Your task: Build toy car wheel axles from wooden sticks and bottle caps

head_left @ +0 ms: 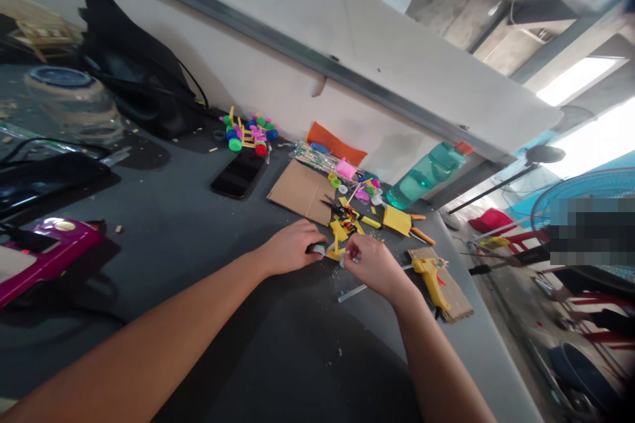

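Observation:
My left hand (292,248) rests low over the dark table, its fingers closed around a small round whitish cap (318,250) with a dark green edge. Just to the right, my right hand (372,266) is curled in a pinch. A small white piece (343,260) shows at its fingertips; its kind is too small to tell. Between the hands and just beyond them lie yellow foam scraps (340,230). Yellow-handled pliers (370,221) lie behind my right hand. A clear glue stick (352,293) lies on the table near my right wrist.
A yellow glue gun (432,281) lies on cardboard at right. Behind my hands are a cardboard sheet (300,192), coloured caps, a phone (239,173), small toy cars (248,132) and a teal bottle (426,173). At left stand a clear jar (74,106) and a magenta device (49,258).

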Motion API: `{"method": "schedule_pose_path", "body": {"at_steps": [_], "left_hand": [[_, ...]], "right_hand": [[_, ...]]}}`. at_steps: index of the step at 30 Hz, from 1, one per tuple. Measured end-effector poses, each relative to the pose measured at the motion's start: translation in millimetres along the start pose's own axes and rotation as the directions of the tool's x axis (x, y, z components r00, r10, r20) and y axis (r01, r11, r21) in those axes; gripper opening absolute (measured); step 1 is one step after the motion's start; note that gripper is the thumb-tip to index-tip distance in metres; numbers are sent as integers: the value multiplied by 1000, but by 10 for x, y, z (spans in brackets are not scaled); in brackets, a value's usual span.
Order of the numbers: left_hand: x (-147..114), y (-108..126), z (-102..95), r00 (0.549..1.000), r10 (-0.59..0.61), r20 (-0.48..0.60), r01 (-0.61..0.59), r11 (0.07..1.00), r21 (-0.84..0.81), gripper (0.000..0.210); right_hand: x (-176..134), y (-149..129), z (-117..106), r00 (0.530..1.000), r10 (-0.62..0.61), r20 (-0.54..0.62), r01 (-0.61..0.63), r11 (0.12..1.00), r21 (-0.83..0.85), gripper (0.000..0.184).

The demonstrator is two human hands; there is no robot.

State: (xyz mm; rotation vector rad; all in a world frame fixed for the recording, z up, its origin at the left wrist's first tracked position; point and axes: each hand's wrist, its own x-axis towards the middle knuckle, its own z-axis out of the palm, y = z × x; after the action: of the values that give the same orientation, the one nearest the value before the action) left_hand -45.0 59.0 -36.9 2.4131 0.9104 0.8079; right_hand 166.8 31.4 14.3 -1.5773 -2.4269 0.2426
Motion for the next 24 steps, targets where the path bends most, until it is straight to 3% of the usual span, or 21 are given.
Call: {"method": "schedule_pose_path", "body": {"at_steps": [24], "left_hand": [[0,-21,19,1000,3,3,-3,999,43,29]], "right_hand": [[1,16,-10,998,-56,25,55,997,45,7]]}}
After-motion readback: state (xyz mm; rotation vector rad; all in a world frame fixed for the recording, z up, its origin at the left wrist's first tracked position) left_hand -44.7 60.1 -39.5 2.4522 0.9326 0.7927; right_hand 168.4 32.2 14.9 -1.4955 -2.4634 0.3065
